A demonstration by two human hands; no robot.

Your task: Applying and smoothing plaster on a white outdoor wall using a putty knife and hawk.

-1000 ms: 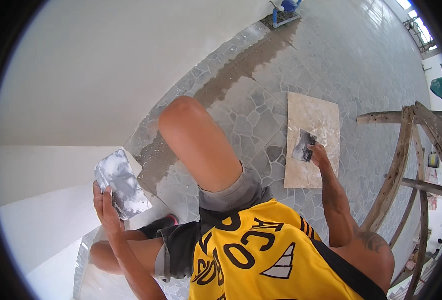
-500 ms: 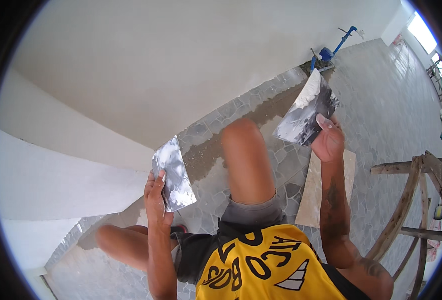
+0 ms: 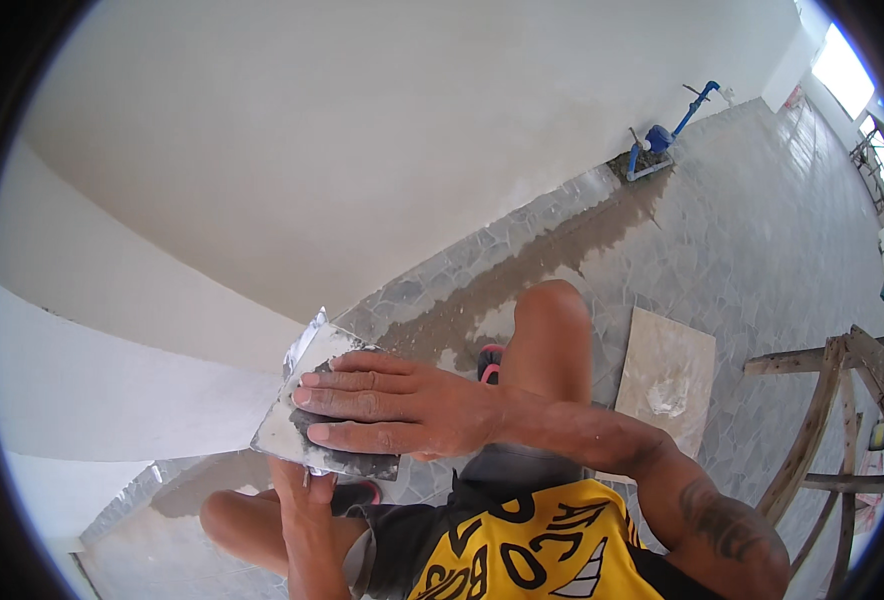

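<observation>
My right hand [image 3: 417, 408] lies over a flat putty blade [image 3: 284, 425], its fingers stretched along the dark, white-smeared face; the thumb is hidden. This blade rests on or just over a second, shiny metal putty blade [image 3: 307, 338], of which only a strip shows along the upper edge. From below, my left hand [image 3: 302, 485] holds the second blade, its fingers mostly covered by the upper one. Both hands are beside the low white wall ledge [image 3: 152, 390], left of my knees.
A tan board [image 3: 667, 350] with a white paste dab lies on the stone-patterned floor at right. Beyond it stands a wooden trestle [image 3: 807, 430]. Blue pipework [image 3: 659, 138] comes out by the white wall [image 3: 362, 130]. A brown wet-looking strip [image 3: 522, 265] runs along the wall's foot.
My right hand has swung left and down with its blade, from above the floor onto the blade in my left hand. My raised knee has shifted right, and the board's paste dab is uncovered.
</observation>
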